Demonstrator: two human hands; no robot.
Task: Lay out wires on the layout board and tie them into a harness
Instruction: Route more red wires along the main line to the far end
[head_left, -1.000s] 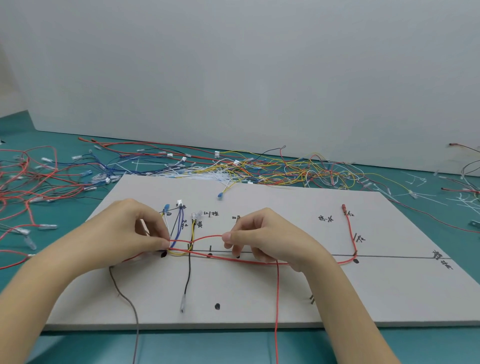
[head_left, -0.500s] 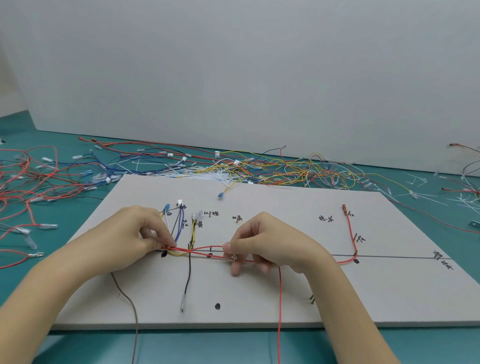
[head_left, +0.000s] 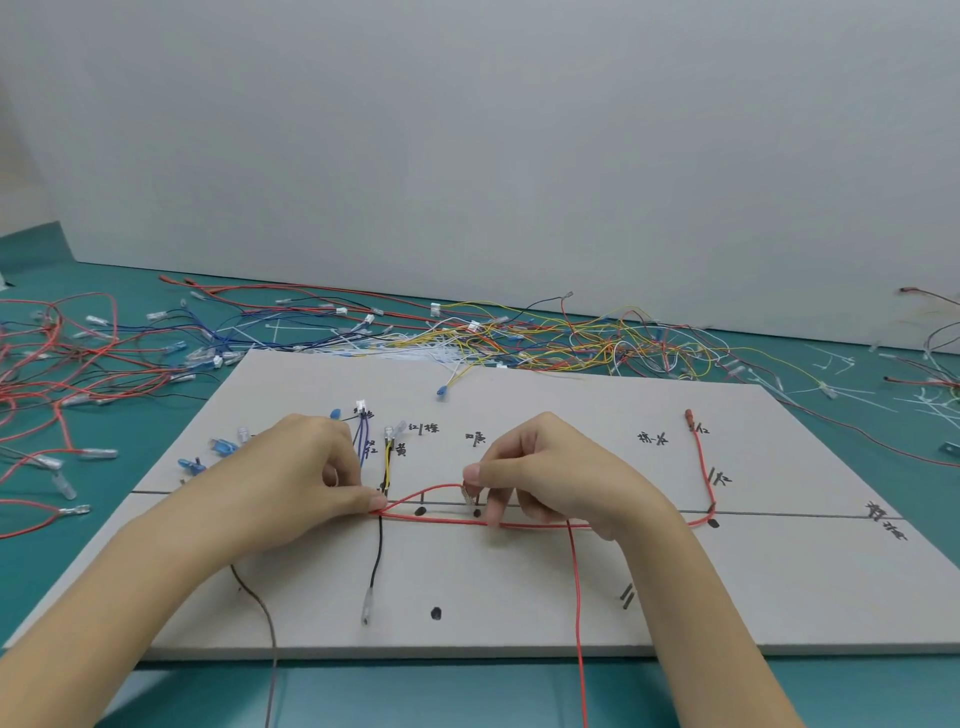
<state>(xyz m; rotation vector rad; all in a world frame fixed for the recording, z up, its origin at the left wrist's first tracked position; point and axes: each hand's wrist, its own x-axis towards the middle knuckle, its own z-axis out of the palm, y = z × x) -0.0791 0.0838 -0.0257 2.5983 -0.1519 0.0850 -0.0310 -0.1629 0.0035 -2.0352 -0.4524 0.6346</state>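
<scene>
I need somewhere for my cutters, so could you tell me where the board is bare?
The board is bare at its near right corner, beyond the right hand, and along its far edge right of the blue-tipped yellow wire. The wire heap behind is crowded.

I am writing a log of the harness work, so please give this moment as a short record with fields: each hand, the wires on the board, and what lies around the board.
left hand: left hand pinches the red wire at the branch point
right hand: right hand pinches the red wire's terminal end above the trunk line
board: layout board, grey, with marked line and dots
other wires on board: black wire, yellow wire, blue wires
around board: loose wires on the teal table
</scene>
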